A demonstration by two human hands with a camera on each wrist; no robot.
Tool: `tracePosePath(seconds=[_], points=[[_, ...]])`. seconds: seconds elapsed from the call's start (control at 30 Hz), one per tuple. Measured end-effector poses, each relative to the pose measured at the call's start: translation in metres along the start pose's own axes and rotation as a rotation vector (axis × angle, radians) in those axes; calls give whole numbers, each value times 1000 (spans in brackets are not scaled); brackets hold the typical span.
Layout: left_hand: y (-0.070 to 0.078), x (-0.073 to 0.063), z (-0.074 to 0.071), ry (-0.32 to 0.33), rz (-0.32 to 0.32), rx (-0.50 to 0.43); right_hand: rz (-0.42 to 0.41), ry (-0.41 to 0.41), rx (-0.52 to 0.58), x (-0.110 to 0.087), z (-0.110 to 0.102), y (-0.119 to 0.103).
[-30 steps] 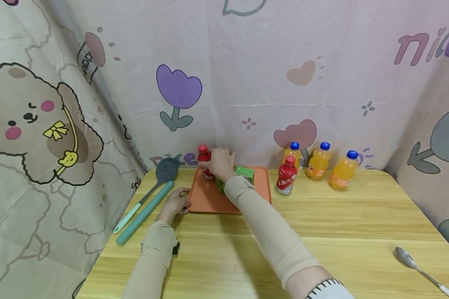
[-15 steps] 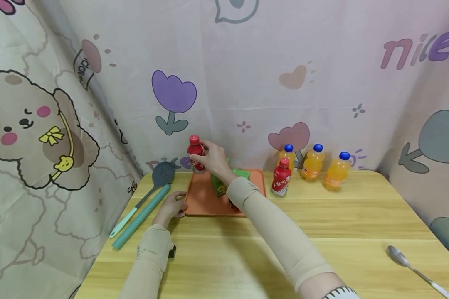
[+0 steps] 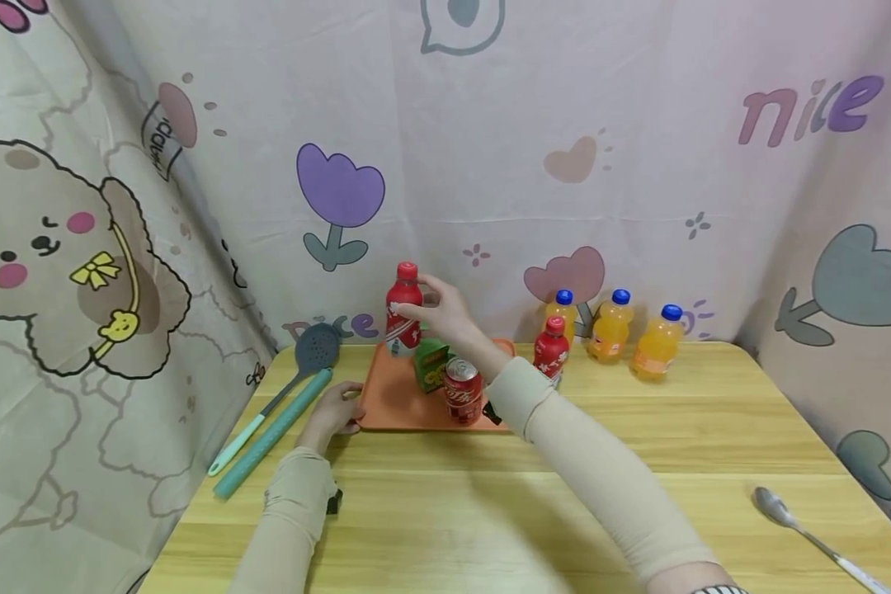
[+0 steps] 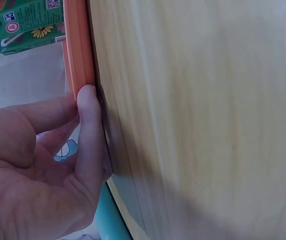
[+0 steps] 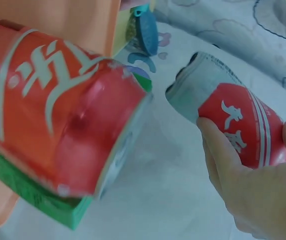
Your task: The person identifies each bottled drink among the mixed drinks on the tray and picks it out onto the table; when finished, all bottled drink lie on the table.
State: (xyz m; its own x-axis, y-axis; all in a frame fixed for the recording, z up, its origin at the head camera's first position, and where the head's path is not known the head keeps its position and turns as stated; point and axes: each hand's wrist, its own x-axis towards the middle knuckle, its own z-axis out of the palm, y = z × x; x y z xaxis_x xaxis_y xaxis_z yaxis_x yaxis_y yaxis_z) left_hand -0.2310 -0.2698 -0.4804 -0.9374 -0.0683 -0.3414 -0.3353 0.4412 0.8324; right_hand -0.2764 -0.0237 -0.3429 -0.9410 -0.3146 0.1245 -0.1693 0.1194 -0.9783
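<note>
My right hand (image 3: pixel 449 313) grips a red drink bottle (image 3: pixel 403 309) with a red cap, roughly upright above the back left of the orange tray (image 3: pixel 393 400). In the right wrist view, thumb and fingers wrap the bottle's red label (image 5: pixel 248 120), its pale base pointing away. On the tray stand a red soda can (image 3: pixel 464 392) and green drink cartons (image 4: pixel 33 30), partly hidden behind the can in the head view. My left hand (image 3: pixel 336 408) pinches the tray's rim at the front left corner; the left wrist view shows thumb and finger on that rim (image 4: pixel 78 45).
Left of the tray lie a grey slotted skimmer (image 3: pixel 318 351) and a teal rod (image 3: pixel 273 433). To its right stand another red bottle (image 3: pixel 551 351) and orange juice bottles (image 3: pixel 610 330) with blue caps. A spoon (image 3: pixel 809 536) lies at the front right. A printed curtain backs the table.
The red bottle has been lifted off the tray and comes closer to the camera. My right forearm has shifted right, uncovering the soda can. The left hand stays at the tray corner.
</note>
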Motion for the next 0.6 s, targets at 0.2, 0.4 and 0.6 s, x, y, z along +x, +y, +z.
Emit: tracePosePath(seconds=[0.2, 0.4, 0.6], points=[[2, -3, 1, 0, 18, -4, 34, -86, 99, -19, -21, -8], [1, -4, 0, -5, 14, -7, 62, -147, 94, -39, -40, -17], [4, -5, -1, -16, 23, 2, 127, -195, 193, -58, -64, -17]])
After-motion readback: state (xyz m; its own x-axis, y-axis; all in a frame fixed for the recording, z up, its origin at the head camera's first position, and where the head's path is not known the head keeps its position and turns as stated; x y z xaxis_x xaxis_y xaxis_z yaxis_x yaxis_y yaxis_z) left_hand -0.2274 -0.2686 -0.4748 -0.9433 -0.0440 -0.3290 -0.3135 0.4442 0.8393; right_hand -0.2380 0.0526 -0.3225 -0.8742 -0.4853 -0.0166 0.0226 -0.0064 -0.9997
